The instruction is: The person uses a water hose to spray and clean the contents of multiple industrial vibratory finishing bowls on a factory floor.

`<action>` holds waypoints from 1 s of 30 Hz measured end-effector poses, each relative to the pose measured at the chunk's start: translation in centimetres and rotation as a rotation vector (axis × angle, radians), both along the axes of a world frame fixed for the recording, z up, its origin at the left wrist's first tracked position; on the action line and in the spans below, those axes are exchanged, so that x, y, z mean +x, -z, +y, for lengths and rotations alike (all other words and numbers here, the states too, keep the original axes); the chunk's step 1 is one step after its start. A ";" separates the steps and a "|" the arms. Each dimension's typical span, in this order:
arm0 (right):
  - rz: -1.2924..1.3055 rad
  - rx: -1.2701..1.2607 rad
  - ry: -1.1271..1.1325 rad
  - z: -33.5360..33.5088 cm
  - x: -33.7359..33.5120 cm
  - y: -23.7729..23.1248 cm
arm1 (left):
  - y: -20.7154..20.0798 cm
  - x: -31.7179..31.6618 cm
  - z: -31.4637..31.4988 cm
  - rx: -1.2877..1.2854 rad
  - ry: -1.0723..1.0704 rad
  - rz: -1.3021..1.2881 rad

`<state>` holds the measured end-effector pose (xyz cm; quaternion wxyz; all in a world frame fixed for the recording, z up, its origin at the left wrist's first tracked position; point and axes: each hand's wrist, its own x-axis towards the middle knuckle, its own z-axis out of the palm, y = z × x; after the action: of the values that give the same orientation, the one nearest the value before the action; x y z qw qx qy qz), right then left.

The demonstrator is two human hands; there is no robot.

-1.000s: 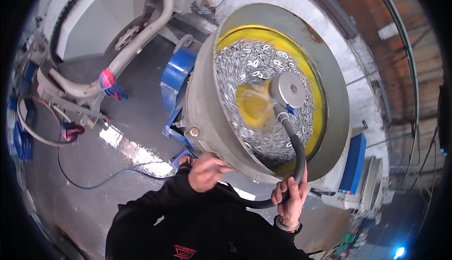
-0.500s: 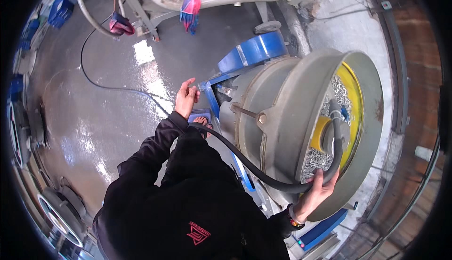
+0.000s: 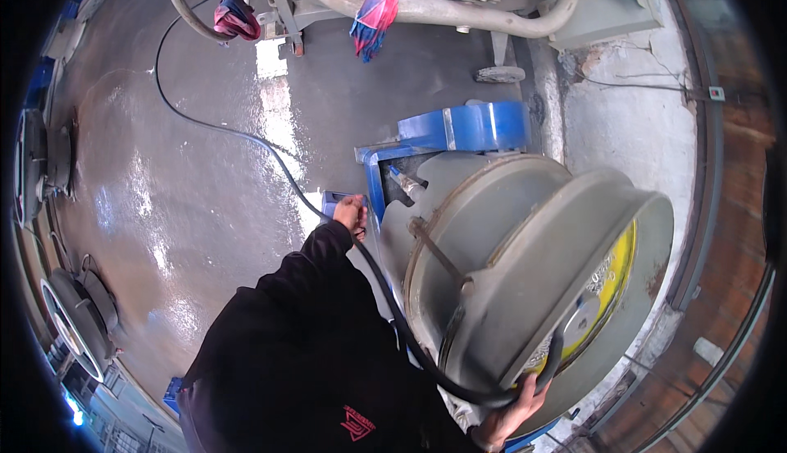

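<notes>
A thick black hose (image 3: pixel 410 346) runs up over the floor, past my left forearm and along the near side of a grey metal drum (image 3: pixel 492 232). My right hand (image 3: pixel 518 414) is wrapped round the hose at the drum's mouth, where the hose bends inward. Inside shows a yellow lining (image 3: pixel 621 260) and shiny metal chain links (image 3: pixel 605 277), partly hidden by the rim. My left hand (image 3: pixel 351 213) has its fingers curled in beside the blue frame (image 3: pixel 373 178); whatever they hold, if anything, is hidden.
A blue housing (image 3: pixel 467 127) sits behind the drum. Beyond it stands a pipe-framed machine (image 3: pixel 525 22) with a pink and blue cloth (image 3: pixel 375 25) tied on it. A round fan (image 3: pixel 74 322) stands at left. The grey floor (image 3: pixel 205 182) has wet-looking shine.
My left hand has gone from raised with fingers apart to curled beside the blue frame. My view has shifted, and the drum's inside is less visible. My right hand still holds the hose.
</notes>
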<state>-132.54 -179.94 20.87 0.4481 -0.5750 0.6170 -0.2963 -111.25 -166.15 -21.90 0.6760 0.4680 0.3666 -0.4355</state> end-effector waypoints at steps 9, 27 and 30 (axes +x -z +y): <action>0.416 0.054 -0.174 -0.5 6.6 -1.8 | 3.8 -0.3 -6.7 0.154 0.460 0.035; 0.583 0.024 -0.142 -7.7 11.4 7.9 | 25.5 2.8 -17.8 0.690 1.183 -0.185; 0.582 0.024 -0.161 -8.3 11.3 8.4 | 31.5 1.9 -14.9 0.580 1.019 -0.186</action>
<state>-121.23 -188.22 12.51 0.2812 -0.6775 0.6755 -0.0755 -109.39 -181.08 -53.36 0.2555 0.7870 0.1391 -0.5441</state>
